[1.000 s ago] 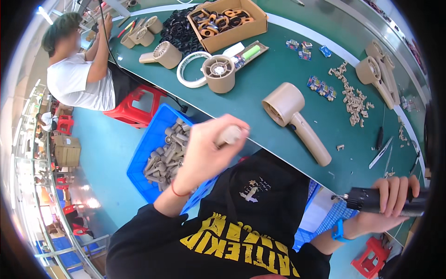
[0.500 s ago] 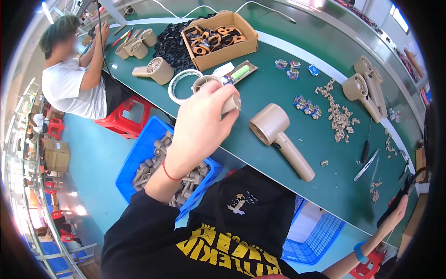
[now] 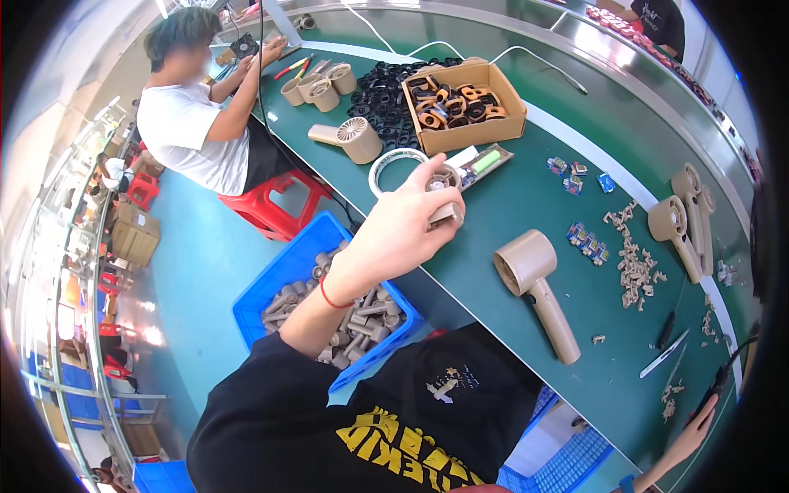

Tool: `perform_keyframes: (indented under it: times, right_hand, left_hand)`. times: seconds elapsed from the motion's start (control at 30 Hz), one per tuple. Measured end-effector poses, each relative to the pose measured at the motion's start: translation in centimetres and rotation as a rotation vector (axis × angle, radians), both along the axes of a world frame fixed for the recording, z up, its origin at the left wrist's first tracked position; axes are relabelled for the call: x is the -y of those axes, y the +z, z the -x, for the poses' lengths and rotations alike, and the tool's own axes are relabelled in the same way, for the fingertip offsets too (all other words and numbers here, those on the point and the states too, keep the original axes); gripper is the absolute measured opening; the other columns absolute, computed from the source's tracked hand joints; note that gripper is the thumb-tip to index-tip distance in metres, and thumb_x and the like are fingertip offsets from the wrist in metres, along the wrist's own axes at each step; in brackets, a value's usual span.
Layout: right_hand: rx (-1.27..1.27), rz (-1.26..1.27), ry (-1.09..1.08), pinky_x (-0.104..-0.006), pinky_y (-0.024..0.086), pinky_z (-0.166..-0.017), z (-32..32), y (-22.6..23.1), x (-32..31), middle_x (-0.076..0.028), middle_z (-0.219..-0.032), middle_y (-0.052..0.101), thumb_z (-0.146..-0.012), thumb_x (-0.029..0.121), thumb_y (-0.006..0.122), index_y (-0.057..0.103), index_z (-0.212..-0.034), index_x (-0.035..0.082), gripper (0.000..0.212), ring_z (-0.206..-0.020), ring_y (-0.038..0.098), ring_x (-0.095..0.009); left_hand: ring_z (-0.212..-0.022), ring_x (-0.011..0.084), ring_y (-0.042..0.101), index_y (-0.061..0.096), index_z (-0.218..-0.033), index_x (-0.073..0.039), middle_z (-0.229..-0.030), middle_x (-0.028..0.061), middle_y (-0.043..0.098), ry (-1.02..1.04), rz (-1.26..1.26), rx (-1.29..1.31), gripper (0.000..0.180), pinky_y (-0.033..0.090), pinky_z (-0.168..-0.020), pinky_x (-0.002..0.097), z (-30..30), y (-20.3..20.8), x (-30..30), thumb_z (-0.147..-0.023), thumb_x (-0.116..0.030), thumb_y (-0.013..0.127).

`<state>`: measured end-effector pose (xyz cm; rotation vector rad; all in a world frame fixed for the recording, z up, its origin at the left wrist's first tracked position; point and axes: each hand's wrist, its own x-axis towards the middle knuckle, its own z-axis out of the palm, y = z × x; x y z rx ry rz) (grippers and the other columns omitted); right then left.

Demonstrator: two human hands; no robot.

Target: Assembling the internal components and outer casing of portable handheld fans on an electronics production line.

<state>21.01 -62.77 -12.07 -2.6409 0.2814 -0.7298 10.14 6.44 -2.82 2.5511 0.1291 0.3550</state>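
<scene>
My left hand (image 3: 403,230) is over the table's near edge, its fingers closed round a beige fan housing (image 3: 446,215) with its index finger stretched out along it. The hand hides much of this piece. Just beyond it lie a white tape roll (image 3: 374,174) and an opened fan handle (image 3: 491,163) with a green battery cell inside. At the far right, my right hand (image 3: 697,426) is closed round a black corded tool (image 3: 717,388), partly cut by the picture's dark rim. Between my hands, a whole beige handheld fan (image 3: 538,287) lies on the green table.
A cardboard box (image 3: 485,131) of black and orange rings stands beside black rings (image 3: 382,103). Circuit boards (image 3: 588,244), small beige parts (image 3: 637,271), tweezers (image 3: 664,355) and more fans (image 3: 678,226) lie rightward. Below is a blue crate (image 3: 246,308) of beige parts. A person (image 3: 193,123) sits at left.
The view has swung, shifting the scene rightward and partly downward. My left hand stays by the tape roll with the housing, its index finger now straighter. My right hand keeps the tool.
</scene>
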Motion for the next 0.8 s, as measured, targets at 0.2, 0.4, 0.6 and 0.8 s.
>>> perform_keyframes:
  times: [0.2, 0.4, 0.6, 0.8]
  right_hand:
    - [-0.027, 0.402, 0.061, -0.0276, 0.047, -0.087, -0.2, -0.5, 1.5, -0.006, -0.141, 0.048, -0.099, 0.013, 0.038, 0.034, -0.147, 0.026, 0.050, -0.107, 0.057, -0.021]
    - [-0.130, 0.452, -0.066, -0.0328, 0.046, -0.096, 0.4, 0.8, -1.4, -0.010, -0.144, 0.045, -0.098, 0.006, 0.042, 0.031, -0.148, 0.032, 0.057, -0.118, 0.054, -0.029]
    - [-0.162, 0.290, -0.157, -0.0352, 0.044, -0.097, 0.4, 1.4, -2.3, -0.009, -0.143, 0.046, -0.101, 0.016, 0.037, 0.030, -0.147, 0.032, 0.050, -0.119, 0.053, -0.032]
    - [-0.162, 0.323, -0.137, -0.0362, 0.040, -0.099, 1.1, 2.9, -5.6, -0.008, -0.140, 0.050, -0.101, 0.046, 0.027, 0.039, -0.143, 0.019, 0.052, -0.118, 0.054, -0.031]
  left_hand:
    - [-0.116, 0.0410, 0.054, 0.062, -0.091, -0.013, -0.141, 0.0246, 0.041, -0.012, 0.007, 0.005, 0.014, 0.046, -0.093, 0.0399, 0.1, -0.2, -1.4, -0.079, -0.009, 0.068]
    - [-0.112, 0.0375, 0.056, 0.062, -0.090, -0.013, -0.140, 0.0192, 0.039, -0.105, -0.027, -0.073, 0.016, 0.045, -0.095, 0.0397, 0.2, 0.1, -2.1, -0.077, -0.007, 0.067]
    - [-0.114, 0.0349, 0.054, 0.062, -0.090, -0.014, -0.132, 0.0142, 0.042, -0.142, -0.065, 0.011, 0.021, 0.045, -0.096, 0.0396, 0.5, -0.8, -2.4, -0.072, -0.006, 0.069]
    - [-0.119, 0.0351, 0.051, 0.065, -0.088, -0.014, -0.135, 0.0155, 0.043, -0.098, -0.023, 0.148, 0.021, 0.044, -0.098, 0.0383, 2.1, 1.3, -2.3, -0.070, -0.005, 0.072]
